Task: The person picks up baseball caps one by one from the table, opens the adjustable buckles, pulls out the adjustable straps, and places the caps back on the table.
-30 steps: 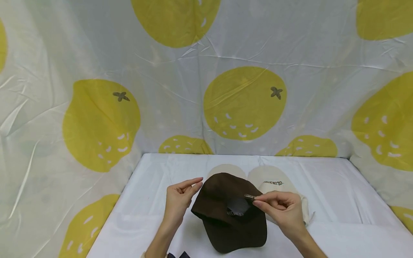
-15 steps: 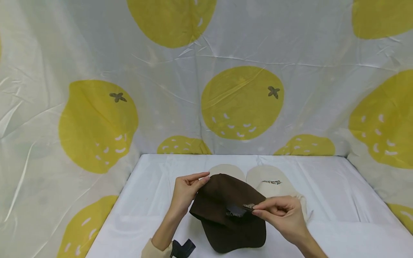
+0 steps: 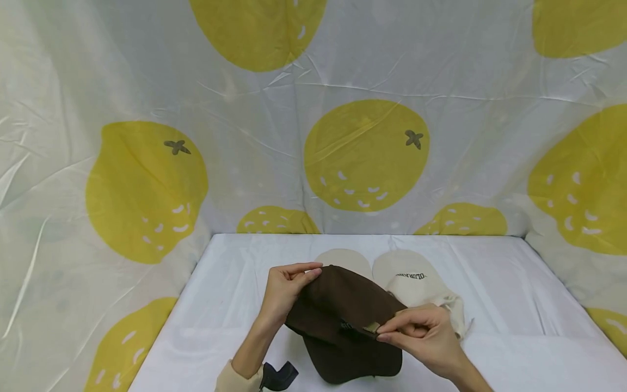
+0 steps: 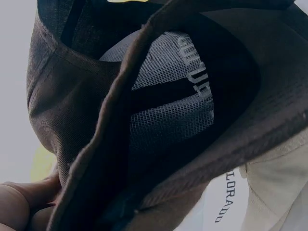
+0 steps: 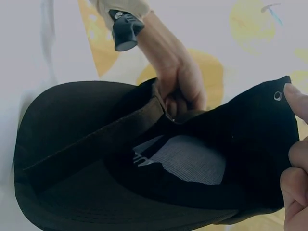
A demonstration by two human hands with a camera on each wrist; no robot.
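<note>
A dark brown baseball cap (image 3: 352,359) is held above the white table, its bill towards me. My left hand (image 3: 286,288) pinches the cap's upper left edge between thumb and fingers. At the right side, my right hand (image 3: 423,335) pinches the cap's edge, beside a small tan piece (image 3: 372,328) whose kind I cannot tell. An eyelet (image 5: 277,96) shows next to the right fingertips in the right wrist view. The mesh lining (image 4: 166,62) inside the crown carries pale lettering. Part of the left hand is hidden behind the cap in the right wrist view.
Two cream caps lie behind: one (image 3: 343,258) partly covered by the brown cap, the other (image 3: 411,277) with dark lettering. White cloth covers the table (image 3: 490,283). Lemon-print curtains (image 3: 254,136) stand at the back and sides. A black device (image 3: 279,377) sits at the left wrist.
My left hand has moved right, from beside the cap's edge onto it, and pinches it. My right hand has lowered with the right edge, and the cap's opening looks narrower from above.
</note>
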